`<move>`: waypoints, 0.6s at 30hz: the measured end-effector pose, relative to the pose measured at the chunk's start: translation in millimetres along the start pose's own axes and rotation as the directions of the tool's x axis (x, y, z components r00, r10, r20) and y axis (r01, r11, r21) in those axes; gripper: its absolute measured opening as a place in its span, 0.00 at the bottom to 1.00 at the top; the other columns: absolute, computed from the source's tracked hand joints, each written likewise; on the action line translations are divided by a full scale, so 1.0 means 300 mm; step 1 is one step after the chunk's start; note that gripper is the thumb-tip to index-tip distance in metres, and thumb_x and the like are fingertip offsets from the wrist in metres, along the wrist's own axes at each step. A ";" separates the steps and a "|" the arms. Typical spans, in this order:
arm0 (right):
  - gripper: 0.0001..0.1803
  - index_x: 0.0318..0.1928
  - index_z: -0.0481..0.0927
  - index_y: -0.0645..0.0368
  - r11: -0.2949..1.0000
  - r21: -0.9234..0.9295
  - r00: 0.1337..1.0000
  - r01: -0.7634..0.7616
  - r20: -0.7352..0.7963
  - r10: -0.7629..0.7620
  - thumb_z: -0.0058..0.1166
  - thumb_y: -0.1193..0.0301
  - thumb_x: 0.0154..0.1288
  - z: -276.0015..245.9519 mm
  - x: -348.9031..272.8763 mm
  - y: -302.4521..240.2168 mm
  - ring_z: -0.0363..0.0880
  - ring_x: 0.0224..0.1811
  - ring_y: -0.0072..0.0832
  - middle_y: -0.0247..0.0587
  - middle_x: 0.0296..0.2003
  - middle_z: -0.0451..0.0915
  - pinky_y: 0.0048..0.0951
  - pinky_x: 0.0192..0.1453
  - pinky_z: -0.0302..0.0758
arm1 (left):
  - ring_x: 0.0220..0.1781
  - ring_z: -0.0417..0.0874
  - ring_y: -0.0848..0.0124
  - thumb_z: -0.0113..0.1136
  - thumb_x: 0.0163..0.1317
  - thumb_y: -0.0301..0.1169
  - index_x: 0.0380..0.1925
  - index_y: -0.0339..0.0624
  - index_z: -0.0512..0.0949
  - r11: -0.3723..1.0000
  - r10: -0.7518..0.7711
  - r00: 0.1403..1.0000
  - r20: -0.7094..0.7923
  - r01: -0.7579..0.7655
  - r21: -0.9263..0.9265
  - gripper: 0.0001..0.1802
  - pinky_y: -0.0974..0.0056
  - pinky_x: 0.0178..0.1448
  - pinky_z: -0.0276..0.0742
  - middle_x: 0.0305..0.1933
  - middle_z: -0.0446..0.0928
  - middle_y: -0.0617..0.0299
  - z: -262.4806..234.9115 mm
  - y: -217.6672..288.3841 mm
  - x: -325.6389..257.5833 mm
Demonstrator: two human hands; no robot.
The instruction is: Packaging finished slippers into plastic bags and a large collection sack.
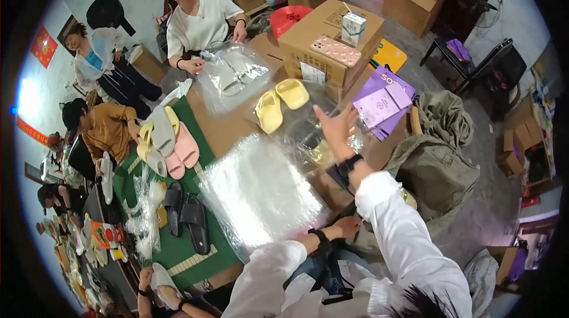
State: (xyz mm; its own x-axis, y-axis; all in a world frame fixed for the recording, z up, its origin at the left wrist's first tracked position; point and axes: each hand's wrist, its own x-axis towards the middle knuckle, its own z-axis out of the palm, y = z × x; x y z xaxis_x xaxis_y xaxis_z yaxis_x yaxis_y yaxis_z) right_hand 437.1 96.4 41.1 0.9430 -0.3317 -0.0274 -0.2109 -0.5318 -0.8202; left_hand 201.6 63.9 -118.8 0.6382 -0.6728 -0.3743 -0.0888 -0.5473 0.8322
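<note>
My right hand (338, 128) reaches over the table, fingers spread, close to a stack of flat purple packages (392, 85) with a lighter purple package (379, 106) on top. Beneath it lies crinkled clear plastic (296, 140), with something yellow partly showing through. A pair of yellow slippers (270, 113) sits just left of that hand, apparently in clear film. My left hand (345, 227) is low by the table's near edge with curled fingers; what they hold, if anything, is hidden. A pile of clear plastic bags (261, 190) lies left of my hands.
A taped cardboard box (323, 33) carries a patterned phone (335, 51) and a small carton (353, 29). Black slippers (194, 220) and pink slippers (186, 146) rest on green mats. A co-worker (204, 24) handles bagged slippers (231, 75) opposite. A grey-green sack (435, 170) slumps at right.
</note>
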 end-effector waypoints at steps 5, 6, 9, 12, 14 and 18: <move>0.63 0.66 0.39 0.66 0.889 0.023 0.878 -0.457 0.173 0.447 0.67 0.50 0.39 0.208 0.127 0.015 0.39 0.67 0.61 0.71 0.64 0.41 0.52 0.67 0.45 | 0.45 0.76 0.49 0.48 0.59 0.40 0.41 0.38 0.72 0.997 -0.065 0.998 0.001 0.065 -0.046 0.17 0.52 0.48 0.70 0.41 0.76 0.45 -0.115 -0.073 -0.212; 0.55 0.62 0.49 0.68 0.915 0.045 0.907 -0.402 0.159 0.391 0.67 0.56 0.39 0.229 0.135 0.065 0.52 0.62 0.56 0.68 0.58 0.53 0.50 0.61 0.55 | 0.43 0.77 0.52 0.50 0.59 0.39 0.42 0.40 0.73 0.996 -0.089 0.994 -0.060 0.089 -0.007 0.16 0.55 0.47 0.71 0.40 0.77 0.48 -0.122 -0.092 -0.246; 0.36 0.50 0.66 0.72 0.849 0.207 0.856 -0.485 0.309 0.414 0.64 0.66 0.40 0.246 0.206 0.198 0.70 0.45 0.44 0.57 0.44 0.71 0.44 0.44 0.68 | 0.42 0.78 0.55 0.52 0.59 0.39 0.42 0.43 0.74 0.998 -0.052 0.992 -0.115 0.055 0.028 0.15 0.57 0.45 0.73 0.39 0.78 0.51 -0.121 -0.128 -0.287; 0.19 0.37 0.74 0.68 0.732 0.303 0.755 -0.610 0.503 0.421 0.60 0.71 0.42 0.257 0.177 0.185 0.72 0.30 0.33 0.45 0.33 0.75 0.36 0.28 0.69 | 0.42 0.78 0.56 0.52 0.59 0.38 0.41 0.45 0.76 0.999 0.028 0.990 -0.135 -0.025 0.022 0.13 0.58 0.45 0.74 0.39 0.78 0.52 -0.116 -0.163 -0.301; 0.12 0.34 0.73 0.63 0.742 0.269 0.732 -0.614 0.547 0.406 0.56 0.73 0.46 0.247 0.070 0.059 0.69 0.24 0.27 0.38 0.28 0.73 0.31 0.26 0.71 | 0.42 0.78 0.57 0.52 0.59 0.37 0.39 0.44 0.76 0.997 -0.073 0.977 -0.199 0.067 -0.039 0.12 0.58 0.45 0.73 0.39 0.78 0.52 -0.090 -0.186 -0.319; 0.11 0.35 0.72 0.63 0.585 0.567 0.747 -0.580 0.656 0.105 0.54 0.73 0.50 0.168 0.118 0.136 0.72 0.29 0.30 0.38 0.29 0.72 0.36 0.27 0.73 | 0.41 0.78 0.52 0.51 0.59 0.36 0.39 0.44 0.75 0.988 -0.030 0.992 -0.120 0.011 -0.151 0.12 0.55 0.44 0.73 0.40 0.77 0.51 -0.087 -0.115 -0.209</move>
State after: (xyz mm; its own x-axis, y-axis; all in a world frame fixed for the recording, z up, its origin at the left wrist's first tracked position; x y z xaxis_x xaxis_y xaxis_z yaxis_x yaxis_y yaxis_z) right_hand 474.8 102.2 -22.1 0.8516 0.2074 -0.4814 -0.5241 0.3232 -0.7879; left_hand 184.6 137.9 -113.3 0.7275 -0.5917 -0.3473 0.0350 -0.4735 0.8801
